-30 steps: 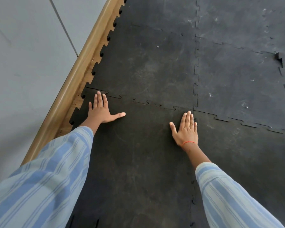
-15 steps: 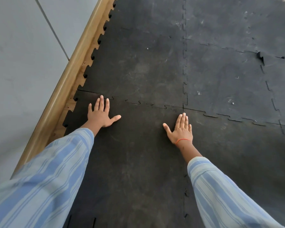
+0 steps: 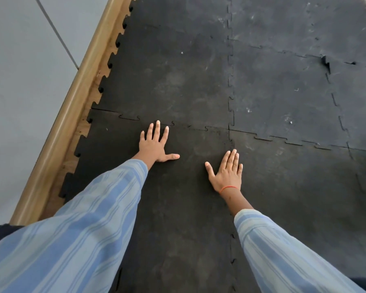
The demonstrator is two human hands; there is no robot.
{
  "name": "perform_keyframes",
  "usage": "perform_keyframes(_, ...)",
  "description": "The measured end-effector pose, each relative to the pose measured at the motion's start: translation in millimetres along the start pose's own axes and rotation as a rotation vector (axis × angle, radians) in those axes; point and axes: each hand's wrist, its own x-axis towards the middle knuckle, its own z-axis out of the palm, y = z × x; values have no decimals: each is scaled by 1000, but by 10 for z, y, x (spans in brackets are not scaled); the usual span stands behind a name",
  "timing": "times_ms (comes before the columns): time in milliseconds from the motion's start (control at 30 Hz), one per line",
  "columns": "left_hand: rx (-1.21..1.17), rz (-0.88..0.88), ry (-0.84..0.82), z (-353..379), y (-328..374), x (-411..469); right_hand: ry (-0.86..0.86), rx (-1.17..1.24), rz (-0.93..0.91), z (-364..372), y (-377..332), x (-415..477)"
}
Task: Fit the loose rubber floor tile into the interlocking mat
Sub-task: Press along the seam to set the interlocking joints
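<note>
Pressing flat, palms down, fingers spread open and gripping nothing: left hand [image 3: 154,144] and right hand [image 3: 227,172], two in all, both laid on the loose rubber floor tile [image 3: 178,208]. Left fingertips reached the toothed seam [image 3: 194,126] joining that tile to the interlocking mat [image 3: 173,77] beyond; right hand lay nearer, short of the seam. Two striped sleeves [image 3: 89,225] stretched forward. One orange wrist thread [image 3: 228,188] on the right.
</note>
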Motion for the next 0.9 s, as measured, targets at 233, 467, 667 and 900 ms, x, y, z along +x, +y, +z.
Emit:
perform_keyframes(233,-174,-143,22,771,465,-943,92,197,233,512,-161,-1033)
perform_keyframes(467,-210,-129,10,979,522,-1193,131,259,352,676,-86,-1475)
perform_keyframes(667,-212,-182,-111,823,565,-1124,-47,229,405,545,-197,-1375)
perform_keyframes(900,-148,-105,-349,73,619,-1463,-255,620,453,-614,-661,-1222)
